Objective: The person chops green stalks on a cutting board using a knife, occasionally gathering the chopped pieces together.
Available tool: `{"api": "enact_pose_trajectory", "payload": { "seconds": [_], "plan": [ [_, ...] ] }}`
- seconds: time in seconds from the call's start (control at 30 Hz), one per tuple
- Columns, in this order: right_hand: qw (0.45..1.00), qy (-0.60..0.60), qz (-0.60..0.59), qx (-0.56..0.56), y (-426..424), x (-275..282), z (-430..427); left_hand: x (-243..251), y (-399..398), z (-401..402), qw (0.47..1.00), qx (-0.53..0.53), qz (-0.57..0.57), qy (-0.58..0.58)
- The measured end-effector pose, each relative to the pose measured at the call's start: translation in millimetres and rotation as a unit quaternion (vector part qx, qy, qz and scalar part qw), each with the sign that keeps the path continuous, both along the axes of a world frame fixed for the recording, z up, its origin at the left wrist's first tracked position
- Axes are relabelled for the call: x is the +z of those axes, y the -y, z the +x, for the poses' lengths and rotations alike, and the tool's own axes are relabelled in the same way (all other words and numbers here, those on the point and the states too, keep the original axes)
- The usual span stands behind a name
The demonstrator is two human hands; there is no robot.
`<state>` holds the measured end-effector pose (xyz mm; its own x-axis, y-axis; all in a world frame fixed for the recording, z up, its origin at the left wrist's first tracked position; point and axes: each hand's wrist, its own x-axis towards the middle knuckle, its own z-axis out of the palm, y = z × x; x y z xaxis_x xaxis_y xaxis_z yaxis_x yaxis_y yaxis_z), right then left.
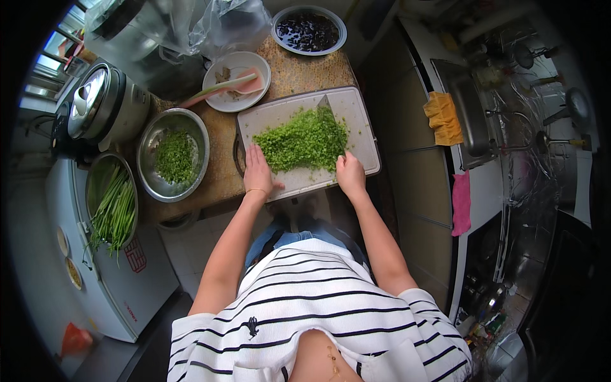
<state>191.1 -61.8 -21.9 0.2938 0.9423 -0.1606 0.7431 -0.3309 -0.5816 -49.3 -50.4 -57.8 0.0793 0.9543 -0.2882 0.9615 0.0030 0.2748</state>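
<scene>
Finely chopped green vegetable (296,141) is heaped on a pale cutting board (360,114). My right hand (351,174) is closed round the handle of a kitchen knife (326,107), its blade upright at the heap's right side. My left hand (259,172) lies flat at the board's left edge, fingers extended against the heap's lower left. Left of the board, a steel bowl (203,157) holds more chopped greens (175,156). Above it, a white plate (260,98) carries a pink-and-white utensil and brownish pieces that look like ginger.
A bowl of dark pieces in liquid (308,32) stands at the table's back. A rice cooker (121,107) and a bowl of long green stalks (114,205) are at left, by a white fridge or freezer (143,286). A sink (470,114) with an orange cloth (443,118) lies right.
</scene>
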Motion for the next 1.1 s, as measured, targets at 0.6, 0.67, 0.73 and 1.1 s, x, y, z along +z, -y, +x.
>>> {"api": "enact_pose_trajectory", "payload": {
  "seconds": [0.6,0.67,0.73,1.1],
  "plan": [
    [0.999,-0.032,0.016,0.002,1,2,9,-2,2,-2,1.000,-0.002,0.010,0.008],
    [0.999,-0.008,0.028,-0.017,2,-3,11,-2,4,1,1.000,-0.003,0.012,0.012],
    [1.000,-0.007,0.002,-0.013,-3,-3,14,-2,-1,0,1.000,-0.002,0.006,0.006],
    [0.995,-0.054,0.046,-0.065,7,27,48,1,-1,-1,1.000,0.001,-0.005,0.009]
  ]
}}
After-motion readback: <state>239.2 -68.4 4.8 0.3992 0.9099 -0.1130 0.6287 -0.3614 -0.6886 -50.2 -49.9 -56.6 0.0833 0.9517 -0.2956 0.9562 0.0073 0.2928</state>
